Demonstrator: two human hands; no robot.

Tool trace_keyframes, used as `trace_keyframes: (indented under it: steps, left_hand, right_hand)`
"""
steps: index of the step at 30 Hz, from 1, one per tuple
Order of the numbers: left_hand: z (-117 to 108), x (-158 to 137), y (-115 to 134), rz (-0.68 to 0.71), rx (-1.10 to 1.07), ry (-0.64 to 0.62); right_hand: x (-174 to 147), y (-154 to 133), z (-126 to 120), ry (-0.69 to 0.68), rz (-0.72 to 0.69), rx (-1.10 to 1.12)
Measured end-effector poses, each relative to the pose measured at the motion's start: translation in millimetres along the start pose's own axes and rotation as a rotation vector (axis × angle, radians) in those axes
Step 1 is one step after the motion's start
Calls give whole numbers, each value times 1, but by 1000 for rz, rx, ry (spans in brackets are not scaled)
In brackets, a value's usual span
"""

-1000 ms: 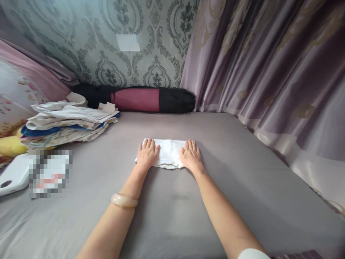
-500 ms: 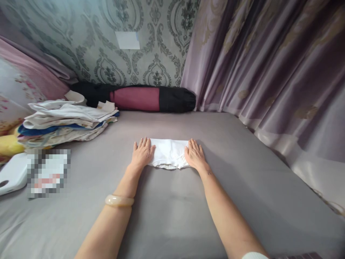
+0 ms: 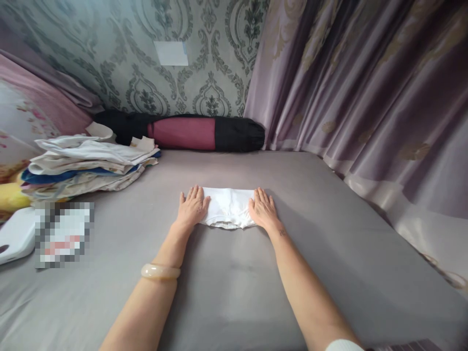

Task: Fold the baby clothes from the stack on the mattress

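Note:
A small folded white cloth [image 3: 229,207] lies flat on the grey bed sheet [image 3: 234,292] in the middle of the view. My left hand [image 3: 192,208] rests palm down on its left end, fingers spread and flat. My right hand [image 3: 263,209] presses flat on its right end in the same way. Neither hand grips the cloth. A pale bangle [image 3: 160,271] sits on my left forearm.
A stack of folded clothes [image 3: 87,163] lies at the left. Behind it a black and maroon rolled bag [image 3: 190,132] rests along the patterned wall. Mauve curtains [image 3: 365,97] hang along the right side. A white object [image 3: 16,235] and a blurred patch sit at the near left.
Both hands have slid outward along the white cloth to its ends, uncovering more of its middle. The cloth stays flat in the same place.

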State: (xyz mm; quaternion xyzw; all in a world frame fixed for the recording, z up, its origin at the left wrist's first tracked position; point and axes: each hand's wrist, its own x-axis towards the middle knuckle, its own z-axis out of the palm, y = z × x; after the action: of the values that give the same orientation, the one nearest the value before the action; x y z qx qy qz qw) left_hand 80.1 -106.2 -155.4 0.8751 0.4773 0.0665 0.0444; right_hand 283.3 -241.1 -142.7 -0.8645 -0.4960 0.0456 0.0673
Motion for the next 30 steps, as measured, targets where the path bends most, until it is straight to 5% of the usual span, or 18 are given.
trace_keyframes:
  steps: [6, 15, 30]
  left_hand:
    - [-4, -5, 21, 130, 2, 196]
    - [10, -8, 29, 189, 4, 48]
    - [5, -10, 36, 196, -38, 114]
  right_hand:
    - [-4, -26, -3, 98, -119, 11]
    - [-4, -36, 14, 74, -135, 31]
    - [-7, -43, 10, 93, -145, 56]
